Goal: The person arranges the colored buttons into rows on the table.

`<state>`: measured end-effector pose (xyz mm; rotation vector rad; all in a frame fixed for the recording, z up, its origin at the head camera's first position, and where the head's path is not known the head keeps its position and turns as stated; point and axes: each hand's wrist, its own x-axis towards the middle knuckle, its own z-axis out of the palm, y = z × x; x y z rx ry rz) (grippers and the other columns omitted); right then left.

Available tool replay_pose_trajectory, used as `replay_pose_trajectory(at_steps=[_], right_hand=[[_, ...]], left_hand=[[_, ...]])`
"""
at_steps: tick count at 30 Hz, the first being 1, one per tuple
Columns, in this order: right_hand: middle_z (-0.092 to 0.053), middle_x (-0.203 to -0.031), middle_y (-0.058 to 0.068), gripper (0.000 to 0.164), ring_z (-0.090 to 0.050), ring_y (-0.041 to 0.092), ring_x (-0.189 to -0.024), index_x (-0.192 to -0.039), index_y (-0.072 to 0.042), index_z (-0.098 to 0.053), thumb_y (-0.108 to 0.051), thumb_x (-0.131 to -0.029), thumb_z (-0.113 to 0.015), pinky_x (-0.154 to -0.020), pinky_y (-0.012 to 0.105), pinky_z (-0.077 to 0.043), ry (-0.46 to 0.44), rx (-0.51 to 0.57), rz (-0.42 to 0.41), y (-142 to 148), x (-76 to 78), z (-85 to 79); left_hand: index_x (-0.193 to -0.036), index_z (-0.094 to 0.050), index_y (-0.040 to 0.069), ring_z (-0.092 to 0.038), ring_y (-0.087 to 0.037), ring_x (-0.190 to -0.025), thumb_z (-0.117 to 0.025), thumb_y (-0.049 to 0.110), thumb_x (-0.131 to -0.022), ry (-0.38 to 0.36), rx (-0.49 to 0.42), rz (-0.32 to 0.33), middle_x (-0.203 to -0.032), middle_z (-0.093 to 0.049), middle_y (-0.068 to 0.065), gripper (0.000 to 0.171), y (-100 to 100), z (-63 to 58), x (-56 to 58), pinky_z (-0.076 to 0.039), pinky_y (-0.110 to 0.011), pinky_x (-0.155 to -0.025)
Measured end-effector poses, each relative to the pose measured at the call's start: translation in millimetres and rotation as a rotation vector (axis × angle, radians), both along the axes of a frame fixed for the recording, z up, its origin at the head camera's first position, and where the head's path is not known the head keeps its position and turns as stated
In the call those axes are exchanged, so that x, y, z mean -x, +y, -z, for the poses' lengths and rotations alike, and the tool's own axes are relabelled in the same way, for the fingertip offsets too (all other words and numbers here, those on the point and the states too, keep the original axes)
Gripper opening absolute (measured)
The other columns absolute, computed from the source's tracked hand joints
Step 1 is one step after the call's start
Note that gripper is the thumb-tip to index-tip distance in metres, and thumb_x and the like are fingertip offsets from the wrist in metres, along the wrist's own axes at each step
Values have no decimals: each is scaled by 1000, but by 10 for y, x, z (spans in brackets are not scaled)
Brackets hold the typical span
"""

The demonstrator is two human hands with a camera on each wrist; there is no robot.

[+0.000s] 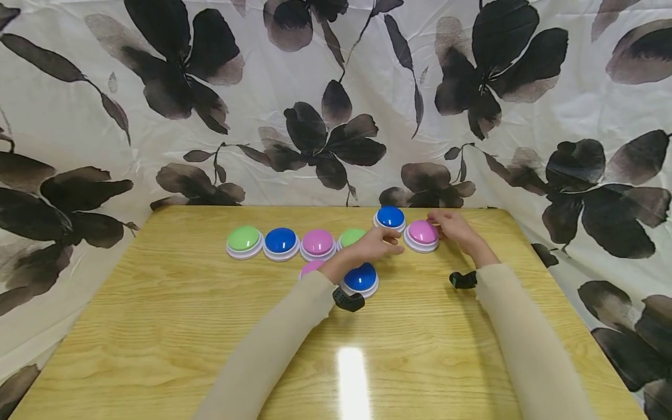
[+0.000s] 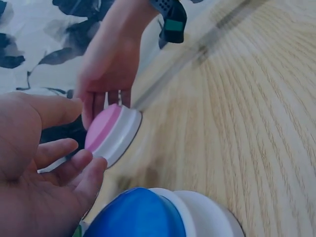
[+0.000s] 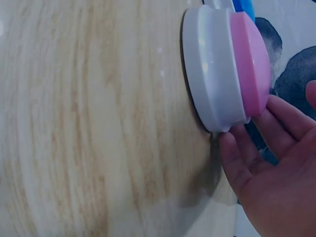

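A pink push button with a white base (image 1: pixel 422 231) sits at the right end of the group. My right hand (image 1: pixel 458 227) is at its right side, and in the right wrist view the extended fingertips (image 3: pixel 234 155) touch the base edge. The left hand (image 1: pixel 374 246) hovers left of that button with loosely bent fingers, holding nothing. Behind the left hand stands a blue button (image 1: pixel 391 216). Beneath its wrist lie another blue button (image 1: pixel 360 276) and a pink one (image 1: pixel 311 266), partly covered by the arm. The hand also partly hides a green button (image 1: pixel 350 236).
To the left, a green button (image 1: pixel 244 238), a blue button (image 1: pixel 280 240) and a pink button (image 1: pixel 317 242) stand in a row on the wooden table (image 1: pixel 157 326). A floral cloth (image 1: pixel 315 70) hangs behind the table's back edge.
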<state>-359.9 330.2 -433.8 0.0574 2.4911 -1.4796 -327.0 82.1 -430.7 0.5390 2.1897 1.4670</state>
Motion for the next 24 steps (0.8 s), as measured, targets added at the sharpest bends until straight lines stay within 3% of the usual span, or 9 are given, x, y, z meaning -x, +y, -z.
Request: replay_pose_trajectory(at_steps=[5,9,13,17,24], right_hand=[[-45,-139,24,53,-46,29,-115,-141,6,-43,-33,-106,-36,-92,36,-43,22,-9,-15,12,-15,50],[-44,-141,24,52,-45,30,-119,-143,6,-40,-31,-106,-39,-94,38,-43,19,-1,-27,4,-38,71],[-45,-141,24,58,-47,35,-120,-143,5,-41,-31,-100,-56,-98,43,-43,58,-44,-108,11,-89,121],[-47,-138,23,73,-48,38,-117,-142,3,-43,-31,-86,-75,-98,46,-44,113,-101,-185,36,-120,166],[-48,-133,23,79,-47,36,-113,-141,3,-43,-23,-77,-82,-98,47,-42,119,-122,-226,60,-130,189]], left_hand=[[-135,-51,-3,-51,-17,-96,-69,17,-91,-8,13,4,-113,-56,-10,51,55,55,20,-46,-23,-73],[-136,-51,-3,-51,-17,-96,-70,16,-90,-11,26,-6,-115,-56,-12,53,86,73,25,-47,-23,-74],[-136,-50,-3,-51,-16,-92,-70,15,-90,-14,40,-17,-117,-55,-14,53,83,89,5,-47,-23,-72],[-136,-50,-3,-52,-15,-88,-70,16,-90,-13,41,-16,-111,-55,-10,53,86,110,15,-48,-23,-69],[-136,-49,-2,-53,-17,-86,-70,18,-91,-14,57,-1,-111,-54,-9,54,83,116,52,-48,-23,-69]])
